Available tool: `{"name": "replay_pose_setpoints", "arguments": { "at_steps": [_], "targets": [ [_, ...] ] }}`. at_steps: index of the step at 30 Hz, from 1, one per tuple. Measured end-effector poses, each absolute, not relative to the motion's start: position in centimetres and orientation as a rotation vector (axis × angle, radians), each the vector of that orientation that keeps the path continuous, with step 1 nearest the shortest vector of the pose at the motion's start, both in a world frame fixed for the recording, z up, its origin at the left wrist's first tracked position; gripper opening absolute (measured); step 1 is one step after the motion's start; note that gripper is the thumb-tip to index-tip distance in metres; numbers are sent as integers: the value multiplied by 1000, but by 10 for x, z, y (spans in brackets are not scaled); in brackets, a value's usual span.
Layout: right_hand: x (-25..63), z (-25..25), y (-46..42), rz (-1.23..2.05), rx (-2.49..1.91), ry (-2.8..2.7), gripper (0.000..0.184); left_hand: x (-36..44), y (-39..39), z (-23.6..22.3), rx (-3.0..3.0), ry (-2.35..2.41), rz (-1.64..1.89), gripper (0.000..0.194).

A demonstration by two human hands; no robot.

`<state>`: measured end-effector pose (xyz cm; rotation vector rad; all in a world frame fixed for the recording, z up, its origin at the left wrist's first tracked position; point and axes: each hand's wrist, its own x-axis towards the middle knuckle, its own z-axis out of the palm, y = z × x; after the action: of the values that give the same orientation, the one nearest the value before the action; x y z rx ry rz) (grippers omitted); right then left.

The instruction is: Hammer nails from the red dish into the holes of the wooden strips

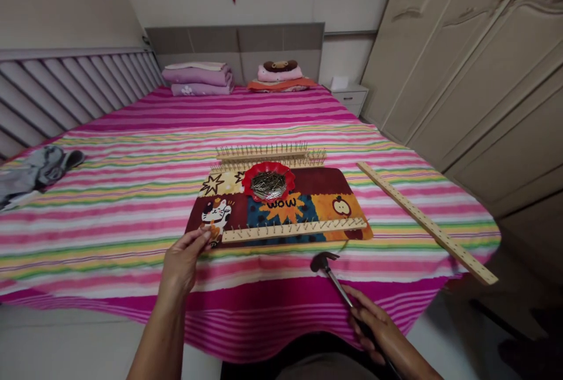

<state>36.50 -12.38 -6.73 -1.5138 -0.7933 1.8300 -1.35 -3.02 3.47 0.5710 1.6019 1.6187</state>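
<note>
My right hand (369,321) is wrapped round the dark handle of a claw hammer (336,283), its head over the bed's front part. My left hand (187,257) is closed in a pinch at the left end of a wooden strip (264,232); whatever is between the fingertips is too small to make out. A row of nails stands along that strip, several of them leaning, and its left end shows bare holes. Under the strip lies a patterned mat (303,180). On the mat's far side sits a red scalloped bowl (290,179) full of loose nails.
Behind the bowl lie more nail-studded wooden strips (264,157). A long strip with holes (422,216) lies slanted at the right, jutting past the bed edge. Clothing (39,169) is at the left, folded bedding (200,78) by the headboard, a wardrobe (461,87) at the right.
</note>
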Motion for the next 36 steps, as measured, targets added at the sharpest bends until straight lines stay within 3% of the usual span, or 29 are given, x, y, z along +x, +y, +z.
{"name": "replay_pose_setpoints", "arguments": {
  "at_steps": [9,14,23,36],
  "targets": [
    [356,-68,-134,1748,-1598,-861,80,5,-20,-4,798,1743,1502,36],
    [348,-61,-144,1692,-1611,-975,72,7,-19,-7,878,1856,1488,32],
    [328,-6,-133,1792,-1492,-1154,66,9,-20,-11,904,1816,1491,33],
    [251,63,-81,1846,-1266,-1234,57,13,-27,-10,1278,1965,1340,16]
  ]
}}
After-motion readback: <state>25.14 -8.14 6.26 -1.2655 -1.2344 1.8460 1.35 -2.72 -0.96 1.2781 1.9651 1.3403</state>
